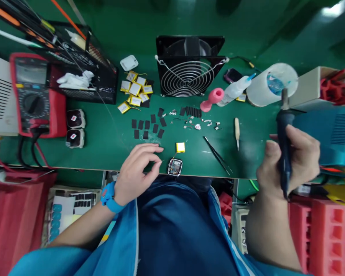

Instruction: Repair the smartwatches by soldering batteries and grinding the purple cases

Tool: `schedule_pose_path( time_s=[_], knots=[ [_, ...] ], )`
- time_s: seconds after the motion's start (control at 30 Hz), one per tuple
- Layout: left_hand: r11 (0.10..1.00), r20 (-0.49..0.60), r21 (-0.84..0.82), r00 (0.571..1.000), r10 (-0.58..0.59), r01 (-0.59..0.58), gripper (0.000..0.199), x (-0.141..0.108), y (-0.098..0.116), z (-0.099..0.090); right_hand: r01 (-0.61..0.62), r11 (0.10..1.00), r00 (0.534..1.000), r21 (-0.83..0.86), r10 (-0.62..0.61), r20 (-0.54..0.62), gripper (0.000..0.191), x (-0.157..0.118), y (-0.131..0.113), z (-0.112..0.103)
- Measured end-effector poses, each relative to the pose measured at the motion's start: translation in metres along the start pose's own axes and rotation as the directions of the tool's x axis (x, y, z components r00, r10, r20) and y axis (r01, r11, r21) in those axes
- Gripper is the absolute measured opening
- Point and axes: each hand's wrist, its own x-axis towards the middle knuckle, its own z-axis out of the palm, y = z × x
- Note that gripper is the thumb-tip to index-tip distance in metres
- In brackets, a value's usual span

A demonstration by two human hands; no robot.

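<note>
My left hand (140,165), with a blue watch on its wrist, is pinched at the near table edge. A thin solder wire (110,114) runs down to it, and a short end shows at the fingertips. Just right of it lies an opened smartwatch case (175,167) with its circuit board showing. A yellow-edged battery (180,147) sits behind the case, joined by a thin lead. My right hand (293,161) is wrapped round a soldering iron (284,145). Its metal end points away, at the mouth of a white cylindrical container (261,90); the tip itself is hidden.
Tweezers (217,155) and a wooden-handled tool (237,132) lie between my hands. Behind are black pads (147,124), small parts (197,126), batteries (135,89), a fan (188,76), a pink stand (212,99) and a bottle (235,91). A red multimeter (34,96) stands left.
</note>
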Motion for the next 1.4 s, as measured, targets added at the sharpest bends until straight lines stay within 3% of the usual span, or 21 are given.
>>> schedule_pose_path(
  time_s=[0.17,0.23,0.33,0.43,0.5,0.57,0.6,0.67,0.77,0.83,0.9,0.97,1.1,1.27,1.4],
  knots=[
    [0.948,-0.225,0.279,0.970,-0.090,0.152,0.007,-0.009,-0.028,-0.033,-0.148,0.979,0.989,0.138,0.144,0.040,0.040,-0.030,-0.017,-0.008],
    [0.903,-0.269,0.381,0.958,-0.097,0.198,0.017,-0.013,-0.035,-0.044,-0.238,0.947,0.971,0.215,0.235,0.039,0.041,-0.038,-0.023,-0.009],
    [0.856,-0.270,0.497,0.963,-0.004,0.143,0.040,-0.020,-0.036,-0.047,-0.349,0.881,0.931,0.318,0.365,0.011,0.034,-0.040,-0.030,-0.012],
    [0.874,-0.157,0.486,0.982,0.109,-0.019,0.059,-0.021,-0.029,-0.034,-0.427,0.832,0.895,0.355,0.445,0.037,0.027,-0.033,-0.033,-0.020],
    [0.905,0.033,0.390,0.985,0.171,-0.171,0.070,-0.017,-0.022,-0.021,-0.444,0.797,0.888,0.409,0.451,0.085,0.023,-0.024,-0.030,-0.029],
    [0.906,0.234,0.281,0.938,0.256,-0.317,0.077,-0.009,-0.017,-0.010,-0.419,0.786,0.898,0.455,0.432,0.081,0.023,-0.011,-0.022,-0.042],
    [0.896,0.310,0.245,0.905,0.290,-0.371,0.079,-0.005,-0.014,-0.005,-0.387,0.799,0.905,0.460,0.425,0.023,0.024,-0.003,-0.017,-0.050],
    [0.873,0.416,0.207,0.847,0.331,-0.442,0.080,0.003,-0.011,0.003,-0.271,0.866,0.897,0.420,0.385,-0.217,0.027,0.015,-0.005,-0.070],
    [0.855,0.466,0.194,0.812,0.351,-0.481,0.072,0.011,-0.010,0.009,-0.098,0.973,0.760,0.209,0.209,-0.616,0.032,0.042,0.013,-0.101],
    [0.854,0.421,0.222,0.837,0.351,-0.470,0.062,0.013,-0.010,0.011,-0.102,0.995,0.706,0.008,0.078,-0.704,0.036,0.058,0.027,-0.118],
    [0.865,0.343,0.258,0.878,0.335,-0.431,0.052,0.013,-0.010,0.012,-0.180,0.972,0.731,-0.153,0.028,-0.682,0.038,0.070,0.043,-0.128],
    [0.879,0.287,0.273,0.905,0.314,-0.391,0.044,0.011,-0.008,0.011,-0.280,0.934,0.776,-0.221,0.084,-0.626,0.036,0.078,0.060,-0.132],
    [0.892,0.235,0.273,0.924,0.301,-0.360,0.035,0.005,-0.008,0.009,-0.394,0.916,0.813,-0.072,0.312,-0.492,0.031,0.080,0.083,-0.120],
    [0.901,0.167,0.314,0.951,0.259,-0.300,0.030,-0.001,-0.012,0.010,-0.418,0.853,0.706,0.313,0.522,-0.479,0.032,0.053,0.062,-0.091],
    [0.898,0.137,0.353,0.964,0.226,-0.261,0.028,-0.007,-0.009,0.014,-0.494,0.730,0.719,0.472,0.648,-0.250,0.026,0.019,0.039,-0.077]
  ],
)
